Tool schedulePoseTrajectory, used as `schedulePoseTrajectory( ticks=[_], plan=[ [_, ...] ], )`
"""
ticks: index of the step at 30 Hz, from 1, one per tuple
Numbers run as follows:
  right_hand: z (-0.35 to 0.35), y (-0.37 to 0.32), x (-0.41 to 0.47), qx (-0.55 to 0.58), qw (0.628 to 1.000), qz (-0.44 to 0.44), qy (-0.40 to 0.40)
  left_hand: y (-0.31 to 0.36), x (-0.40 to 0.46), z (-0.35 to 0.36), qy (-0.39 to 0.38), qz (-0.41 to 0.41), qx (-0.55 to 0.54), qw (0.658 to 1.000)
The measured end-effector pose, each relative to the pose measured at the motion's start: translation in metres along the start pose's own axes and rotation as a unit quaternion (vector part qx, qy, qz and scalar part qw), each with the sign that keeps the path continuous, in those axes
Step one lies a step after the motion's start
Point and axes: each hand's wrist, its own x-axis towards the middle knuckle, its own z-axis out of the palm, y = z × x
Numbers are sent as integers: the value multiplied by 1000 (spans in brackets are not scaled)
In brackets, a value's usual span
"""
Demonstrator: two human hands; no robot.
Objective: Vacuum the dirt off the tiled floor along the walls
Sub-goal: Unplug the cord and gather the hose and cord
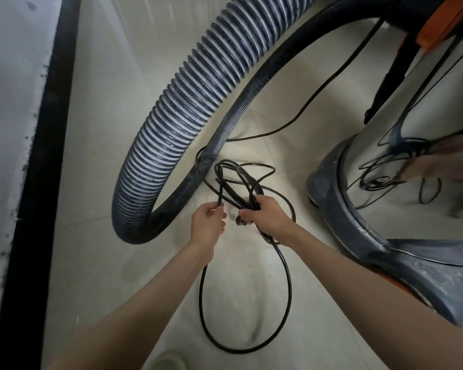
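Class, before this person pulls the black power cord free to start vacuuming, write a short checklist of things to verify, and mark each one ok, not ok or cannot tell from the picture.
1. Both hands have the cord: ok. The left hand pinches one strand and the right hand grips a bundle of the power cord.
2. Cord free of tangles: not ok. Several loops cross above the hands.
3. Cord clear of the hose: not ok. A strand passes by the ribbed hose.
4. Plug end located: cannot tell.
5. Vacuum canister standing upright: ok.
6. Floor along the wall clean: not ok, dusty.
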Motion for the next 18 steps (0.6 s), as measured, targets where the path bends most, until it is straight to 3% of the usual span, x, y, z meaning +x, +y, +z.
schedulePoseTrajectory(
  ticks=[5, 11, 18],
  plan=[
    [-7, -6, -2, 116, 992, 58, -5, -1, 0, -15, 3, 6, 59, 998],
    [2, -13, -8, 196, 974, 99, -56, 10, -5, -15, 23, -23, -45, 998],
    [12, -25, -10, 252, 960, 118, -34, 11, -21, -17, -14, 168, 123, 978]
  ],
)
